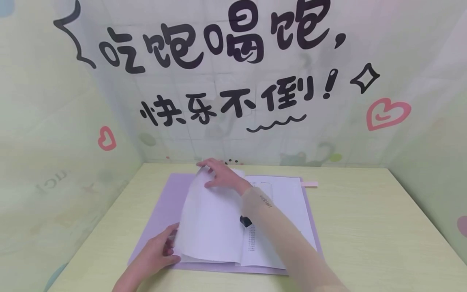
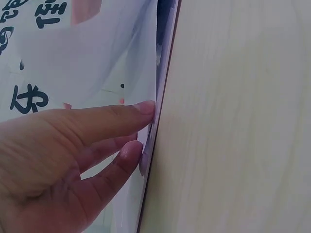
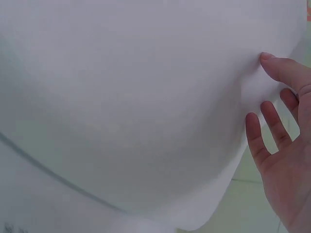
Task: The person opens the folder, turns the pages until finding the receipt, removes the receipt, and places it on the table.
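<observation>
A booklet with a light purple cover (image 1: 175,194) lies spread on the table, its printed right-hand page (image 1: 288,202) partly behind my right forearm. A white page (image 1: 215,219) curves up over the left half. At that page's top edge, my right hand (image 1: 220,174) pinches it; in the right wrist view, the thumb of this right hand (image 3: 291,141) lies on the white sheet (image 3: 146,87) and the index finger is mostly hidden. Beside the lower left edge is my left hand (image 1: 155,249). The left wrist view shows the left hand (image 2: 63,155) with fingertips apart, touching the booklet's edge.
A pink tab (image 1: 310,184) sticks out from the booklet's upper right edge. The pale wooden table (image 1: 368,227) extends to both sides. Behind it stands a light wall covering (image 1: 233,146) with black lettering and pink hearts.
</observation>
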Demonstrator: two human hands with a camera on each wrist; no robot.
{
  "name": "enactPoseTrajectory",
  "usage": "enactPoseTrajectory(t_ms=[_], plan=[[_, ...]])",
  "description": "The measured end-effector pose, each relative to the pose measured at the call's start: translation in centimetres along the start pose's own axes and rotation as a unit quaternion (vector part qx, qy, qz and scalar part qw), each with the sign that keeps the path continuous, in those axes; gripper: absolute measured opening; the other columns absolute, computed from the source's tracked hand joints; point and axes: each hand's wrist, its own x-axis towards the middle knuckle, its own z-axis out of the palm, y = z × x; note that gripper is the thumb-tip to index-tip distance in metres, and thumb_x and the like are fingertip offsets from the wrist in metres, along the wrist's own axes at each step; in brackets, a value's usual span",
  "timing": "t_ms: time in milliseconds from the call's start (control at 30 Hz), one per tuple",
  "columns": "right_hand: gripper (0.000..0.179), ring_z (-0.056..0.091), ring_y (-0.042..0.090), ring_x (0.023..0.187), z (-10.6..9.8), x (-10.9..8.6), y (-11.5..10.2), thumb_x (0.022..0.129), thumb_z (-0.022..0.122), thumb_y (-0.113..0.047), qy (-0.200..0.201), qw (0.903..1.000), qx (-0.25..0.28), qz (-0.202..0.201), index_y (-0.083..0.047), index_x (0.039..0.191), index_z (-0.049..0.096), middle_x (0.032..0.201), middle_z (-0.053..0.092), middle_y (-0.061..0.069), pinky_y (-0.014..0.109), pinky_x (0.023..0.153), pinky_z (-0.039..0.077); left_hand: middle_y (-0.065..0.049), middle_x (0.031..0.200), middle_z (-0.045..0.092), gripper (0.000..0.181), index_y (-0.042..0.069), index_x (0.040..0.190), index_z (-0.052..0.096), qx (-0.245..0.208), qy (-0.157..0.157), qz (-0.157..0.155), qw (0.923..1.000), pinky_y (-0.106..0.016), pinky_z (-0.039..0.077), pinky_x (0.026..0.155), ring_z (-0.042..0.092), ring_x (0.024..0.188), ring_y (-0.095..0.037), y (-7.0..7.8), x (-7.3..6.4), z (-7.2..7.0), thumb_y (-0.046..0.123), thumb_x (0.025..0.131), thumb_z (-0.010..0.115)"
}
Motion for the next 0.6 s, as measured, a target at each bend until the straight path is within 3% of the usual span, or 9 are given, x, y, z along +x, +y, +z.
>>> enactPoseTrajectory(t_ms=[167, 333, 400, 600], plan=[[0.073, 0.050, 0.018, 0.126, 1.8, 0.3, 0.4, 0.085, 0.076, -0.010, -0.015, 0.9993, -0.026, 0.022, -0.019, 0.149, 0.042, 0.150, 0.045, 0.001, 0.032, 0.110, 0.042, -0.014, 0.123, 0.066, 0.087, 0.006, 0.144, 0.043, 0.028, 0.004, 0.025, 0.9993, -0.027, 0.056, 0.082, 0.068, 0.093, -0.011, -0.1, 0.0, -0.1, 0.008, 0.068, 0.086], [0.074, 0.045, 0.018, 0.132, 3.2, 0.4, 1.2, 0.086, 0.074, -0.012, -0.023, 0.9974, -0.060, 0.033, -0.023, 0.151, 0.039, 0.152, 0.043, -0.001, 0.033, 0.115, 0.039, -0.016, 0.125, 0.065, 0.092, 0.004, 0.145, 0.041, 0.036, -0.007, 0.016, 0.9992, -0.028, 0.056, 0.084, 0.069, 0.098, -0.025, -0.1, 0.0, -0.1, 0.001, 0.064, 0.086], [0.074, 0.043, 0.019, 0.134, 3.6, 0.3, 1.5, 0.087, 0.073, -0.012, -0.024, 0.9966, -0.069, 0.036, -0.023, 0.151, 0.039, 0.153, 0.042, -0.002, 0.033, 0.116, 0.038, -0.019, 0.127, 0.064, 0.094, 0.004, 0.146, 0.038, 0.026, -0.011, 0.016, 0.9995, -0.026, 0.056, 0.080, 0.068, 0.097, -0.024, 0.0, 0.0, -0.2, -0.003, 0.064, 0.084], [0.074, 0.041, 0.023, 0.139, 4.5, 0.0, 1.8, 0.086, 0.075, -0.016, -0.031, 0.9920, -0.114, 0.046, -0.021, 0.151, 0.039, 0.154, 0.042, 0.002, 0.036, 0.118, 0.035, -0.020, 0.127, 0.062, 0.105, 0.006, 0.154, 0.027, 0.003, -0.019, 0.030, 0.9994, -0.022, 0.053, 0.073, 0.061, 0.090, -0.006, -0.1, -0.1, -0.4, 0.000, 0.065, 0.082]])
